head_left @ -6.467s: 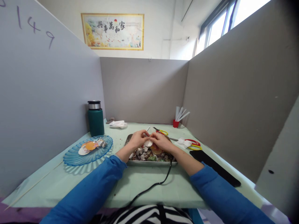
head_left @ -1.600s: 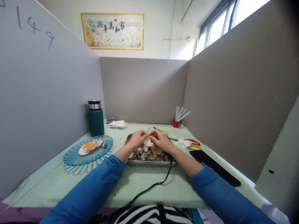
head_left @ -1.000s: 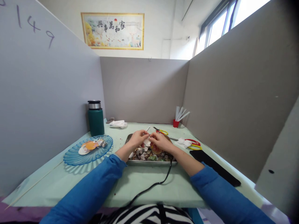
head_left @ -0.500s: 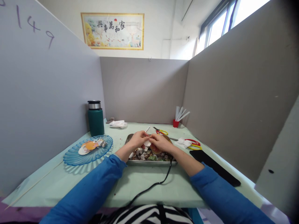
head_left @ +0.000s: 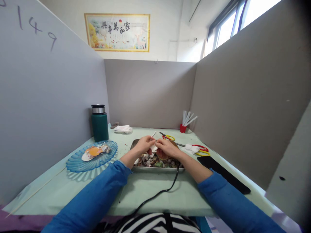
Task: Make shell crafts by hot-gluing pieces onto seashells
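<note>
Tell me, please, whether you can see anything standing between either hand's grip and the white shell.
Nothing visible does: the left hand and right hand meet at the white shell, apparently both pinching it, over the tray. Their fingers hide part of it.

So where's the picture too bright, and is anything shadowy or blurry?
In the head view, the window glares white; same view, the plate throws a stripy shadow, and the white piece between the left hand and right hand looks fuzzy.
</note>
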Demonstrator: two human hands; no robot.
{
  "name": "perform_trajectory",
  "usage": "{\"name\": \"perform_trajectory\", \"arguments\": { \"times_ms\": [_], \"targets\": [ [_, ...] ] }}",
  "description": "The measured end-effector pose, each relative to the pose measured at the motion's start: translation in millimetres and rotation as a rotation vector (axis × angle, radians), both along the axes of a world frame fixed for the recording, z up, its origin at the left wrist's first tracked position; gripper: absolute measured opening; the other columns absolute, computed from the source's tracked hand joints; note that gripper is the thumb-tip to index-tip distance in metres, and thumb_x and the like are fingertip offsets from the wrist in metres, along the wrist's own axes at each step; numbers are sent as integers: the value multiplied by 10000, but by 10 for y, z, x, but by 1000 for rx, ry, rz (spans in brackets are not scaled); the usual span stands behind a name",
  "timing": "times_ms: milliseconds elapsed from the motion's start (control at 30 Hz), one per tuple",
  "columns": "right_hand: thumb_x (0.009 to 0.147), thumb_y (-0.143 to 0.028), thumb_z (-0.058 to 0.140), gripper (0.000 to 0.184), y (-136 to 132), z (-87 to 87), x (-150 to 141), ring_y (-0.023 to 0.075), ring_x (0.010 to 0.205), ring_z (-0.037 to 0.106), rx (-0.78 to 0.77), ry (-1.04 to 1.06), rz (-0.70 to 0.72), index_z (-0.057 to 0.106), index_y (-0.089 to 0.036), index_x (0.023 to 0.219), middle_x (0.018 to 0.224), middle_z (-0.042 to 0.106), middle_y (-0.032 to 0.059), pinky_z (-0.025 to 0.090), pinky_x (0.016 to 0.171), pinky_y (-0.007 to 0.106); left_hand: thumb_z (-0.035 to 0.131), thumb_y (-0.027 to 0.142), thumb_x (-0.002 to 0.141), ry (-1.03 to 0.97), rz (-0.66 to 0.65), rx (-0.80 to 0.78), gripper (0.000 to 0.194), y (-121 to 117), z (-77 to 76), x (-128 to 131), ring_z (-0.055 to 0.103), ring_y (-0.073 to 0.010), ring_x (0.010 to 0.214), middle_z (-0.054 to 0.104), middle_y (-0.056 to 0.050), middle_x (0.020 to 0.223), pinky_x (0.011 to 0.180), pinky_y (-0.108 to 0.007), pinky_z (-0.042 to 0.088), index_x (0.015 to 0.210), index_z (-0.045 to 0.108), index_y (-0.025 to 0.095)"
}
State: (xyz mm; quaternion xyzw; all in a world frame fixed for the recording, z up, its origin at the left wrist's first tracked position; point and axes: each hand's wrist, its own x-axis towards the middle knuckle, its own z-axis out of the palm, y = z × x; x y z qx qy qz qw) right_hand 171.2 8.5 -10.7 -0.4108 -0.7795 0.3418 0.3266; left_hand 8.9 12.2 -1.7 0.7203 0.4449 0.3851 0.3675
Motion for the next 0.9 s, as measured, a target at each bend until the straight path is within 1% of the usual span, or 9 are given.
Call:
{"name": "perform_trajectory", "arguments": {
  "times_ms": [100, 200, 300, 467, 667, 767, 900],
  "targets": [
    [879, -328, 395, 222, 9, -12, 2, 95, 441, 526, -19, 23, 5, 463, -177, 731, 563, 563, -15, 407, 403, 183, 482, 342, 805, -12, -5, -28, 219, -29, 29, 10, 494, -59, 351, 550, 17, 628, 358, -168, 369, 867, 521, 136],
    [876, -318, 398, 216, 8, -11, 6, 90, 433, 520, -27, 18, 6, 461, -175, 727, 561, 558, -17, 399, 392, 177, 494, 316, 794, 5, -13, -37, 186, -48, 50, 13, 488, -57, 348, 539, 20, 599, 362, -166, 366, 776, 510, 132],
    [875, -299, 396, 211, 2, -4, 7, 86, 432, 520, -10, 2, 11, 468, -172, 723, 574, 564, -16, 396, 388, 173, 493, 301, 786, 17, 0, -35, 164, -44, 44, 8, 496, -66, 353, 537, 22, 592, 360, -171, 372, 766, 497, 139],
    [886, -328, 376, 235, -13, -4, 0, 91, 426, 522, -14, -9, 21, 464, -175, 732, 578, 560, -19, 391, 373, 178, 491, 289, 773, 31, 28, -22, 143, -28, 18, 2, 511, -76, 367, 527, 20, 619, 340, -170, 357, 758, 495, 147],
    [885, -318, 401, 235, -36, 12, -6, 74, 447, 513, 36, -19, 13, 467, -171, 715, 589, 571, -20, 377, 395, 155, 501, 276, 758, 37, 26, 2, 129, -10, 10, -5, 522, -78, 416, 532, 11, 627, 371, -174, 392, 738, 500, 149],
    [885, -308, 403, 239, -19, 6, -5, 74, 459, 516, 66, -38, 8, 474, -170, 703, 584, 576, -17, 377, 408, 153, 493, 293, 763, 87, 47, 32, 143, -8, 11, -4, 529, -81, 415, 542, 9, 627, 374, -171, 383, 744, 510, 152],
    [887, -296, 385, 235, 38, -38, -1, 83, 444, 520, 59, -52, -4, 472, -172, 708, 565, 572, -16, 386, 401, 164, 449, 322, 795, 234, 107, 137, 191, -43, 22, 17, 523, -83, 382, 576, 5, 616, 379, -175, 358, 795, 543, 156]
  ]
}}
